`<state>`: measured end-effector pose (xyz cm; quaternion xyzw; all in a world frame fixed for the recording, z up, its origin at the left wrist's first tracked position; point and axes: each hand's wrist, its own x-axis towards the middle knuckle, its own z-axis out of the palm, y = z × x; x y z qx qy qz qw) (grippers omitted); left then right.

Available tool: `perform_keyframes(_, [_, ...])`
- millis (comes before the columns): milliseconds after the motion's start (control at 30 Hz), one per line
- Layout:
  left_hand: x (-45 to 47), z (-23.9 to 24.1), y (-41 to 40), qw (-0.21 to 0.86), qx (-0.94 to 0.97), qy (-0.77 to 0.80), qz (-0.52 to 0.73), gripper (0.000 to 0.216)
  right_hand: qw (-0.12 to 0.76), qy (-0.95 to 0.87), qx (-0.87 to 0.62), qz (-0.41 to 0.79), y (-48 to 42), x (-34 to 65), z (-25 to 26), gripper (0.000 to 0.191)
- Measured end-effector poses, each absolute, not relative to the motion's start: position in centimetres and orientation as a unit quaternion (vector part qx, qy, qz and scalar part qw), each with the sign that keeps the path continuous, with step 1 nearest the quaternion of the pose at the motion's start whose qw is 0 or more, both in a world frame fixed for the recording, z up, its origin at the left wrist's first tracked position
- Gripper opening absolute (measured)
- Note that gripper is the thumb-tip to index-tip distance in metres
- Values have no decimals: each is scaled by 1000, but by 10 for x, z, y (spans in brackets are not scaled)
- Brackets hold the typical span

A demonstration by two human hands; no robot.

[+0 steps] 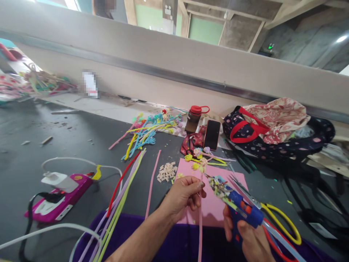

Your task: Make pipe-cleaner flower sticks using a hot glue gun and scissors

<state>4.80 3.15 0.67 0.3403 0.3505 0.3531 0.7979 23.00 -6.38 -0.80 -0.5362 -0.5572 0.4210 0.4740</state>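
Observation:
My left hand (191,193) pinches a pink pipe cleaner (200,229) between thumb and fingers; it stands roughly upright. A pale yellow flower-like tip (202,167) shows just above those fingers. In my right hand (251,236) is a blue glue gun (245,209), its front crusted with coloured scraps. The nozzle points toward the pipe cleaner's top, a small gap away. From the gun's back a translucent glue stick (282,240) sticks out. Scissors (283,218) with yellow and red handles lie beside and partly behind the gun. Beneath both hands lies a pink sheet (188,214).
Finished pipe-cleaner flowers (196,163) lie on the sheet's far edge. Small wooden pieces (167,171) are heaped left of it. Loose pipe cleaners (125,200), a magenta power strip (61,200) with cables, a phone (212,134), a bottle (193,120) and a dotted bag (272,145) surround the work.

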Motion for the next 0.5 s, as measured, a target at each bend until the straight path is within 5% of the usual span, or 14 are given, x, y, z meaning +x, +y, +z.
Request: perform_keyframes(500, [47, 7, 32, 799, 341, 349, 350, 24, 453, -566, -555, 409, -62, 227, 6, 52])
